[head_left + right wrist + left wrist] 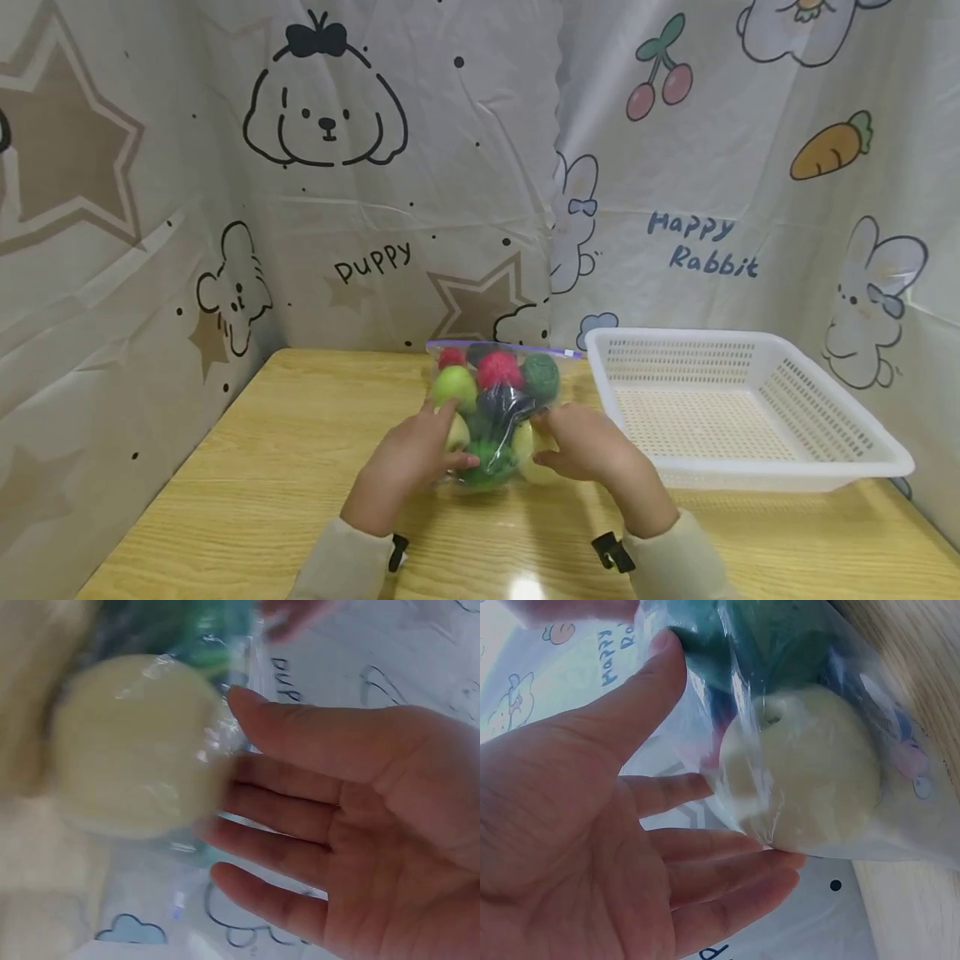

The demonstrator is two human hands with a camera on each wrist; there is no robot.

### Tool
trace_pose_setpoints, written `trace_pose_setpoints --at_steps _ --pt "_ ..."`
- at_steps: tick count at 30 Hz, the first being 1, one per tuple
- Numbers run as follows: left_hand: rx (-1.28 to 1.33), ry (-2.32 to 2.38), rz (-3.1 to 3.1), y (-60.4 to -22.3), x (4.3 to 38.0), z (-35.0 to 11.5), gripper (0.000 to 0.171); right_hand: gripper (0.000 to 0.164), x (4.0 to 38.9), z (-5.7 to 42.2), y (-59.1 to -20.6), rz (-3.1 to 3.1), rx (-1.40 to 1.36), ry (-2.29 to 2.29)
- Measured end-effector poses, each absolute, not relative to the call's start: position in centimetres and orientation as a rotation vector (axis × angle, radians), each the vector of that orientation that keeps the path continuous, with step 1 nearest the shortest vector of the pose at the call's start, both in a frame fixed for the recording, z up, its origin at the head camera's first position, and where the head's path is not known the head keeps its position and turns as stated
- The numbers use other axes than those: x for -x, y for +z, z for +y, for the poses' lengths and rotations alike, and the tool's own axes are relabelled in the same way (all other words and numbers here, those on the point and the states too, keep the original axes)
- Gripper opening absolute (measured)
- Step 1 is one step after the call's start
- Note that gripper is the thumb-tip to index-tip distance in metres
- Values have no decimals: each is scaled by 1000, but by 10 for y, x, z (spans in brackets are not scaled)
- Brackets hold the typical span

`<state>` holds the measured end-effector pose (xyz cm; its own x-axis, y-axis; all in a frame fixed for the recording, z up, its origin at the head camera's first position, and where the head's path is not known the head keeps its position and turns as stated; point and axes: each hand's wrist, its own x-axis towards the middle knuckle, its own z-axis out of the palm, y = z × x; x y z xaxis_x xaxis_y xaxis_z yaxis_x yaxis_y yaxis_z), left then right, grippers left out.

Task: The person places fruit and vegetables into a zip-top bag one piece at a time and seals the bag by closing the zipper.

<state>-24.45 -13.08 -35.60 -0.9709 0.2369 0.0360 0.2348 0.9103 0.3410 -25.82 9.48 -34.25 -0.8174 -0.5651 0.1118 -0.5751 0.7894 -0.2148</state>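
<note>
A clear zip bag (480, 417) with a purple strip along its top edge is on the wooden table (300, 467). Packed inside are a green apple (453, 387), a red round piece (500, 367), a dark green one (540, 377) and several other fruit or vegetable pieces. My left hand (411, 450) touches the bag's left side, its straight fingers beside a pale yellow round fruit (802, 769). On the opposite side, my right hand (585, 443) has its extended fingers and thumb against the plastic, next to another pale yellow fruit (142, 746). Both palms face the bag.
A white perforated plastic basket (750, 469) with nothing in it stands right of the bag. Behind and at both sides hangs a pale printed cloth (480, 167) with cartoon animals and stars, reaching the table's edges. Black straps (613, 552) circle the wrists.
</note>
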Motion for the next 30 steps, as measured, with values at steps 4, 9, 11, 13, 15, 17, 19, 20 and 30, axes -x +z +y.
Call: trace_pose_setpoints --at_steps 4,9,11,13,15,17,19,20,30 --pt "-382 576 3065 -357 245 -129 87 51 263 83 -352 -2929 -891 215" --pt "-354 585 3036 -360 246 -126 96 55 262 75 -360 -2971 -821 123" --pt "-345 577 3047 -360 246 -126 95 59 261 74 -361 -3001 -816 132" --pt "-336 582 3049 -360 245 -128 95 64 260 74 -362 -3021 -822 158" --pt "-333 584 3044 -359 245 -130 94 65 261 74 -363 -3007 -813 214" --pt "-335 582 3034 -359 244 -132 93 61 262 75 -363 -2961 -798 259" --pt "-338 584 3026 -359 244 -134 91 45 263 76 -360 -2906 -763 296" --pt "-347 581 3027 -359 244 -135 89 37 263 77 -358 -2877 -738 298" --pt "-432 592 3069 -351 247 -138 80 27 259 93 -330 -2870 -750 270"
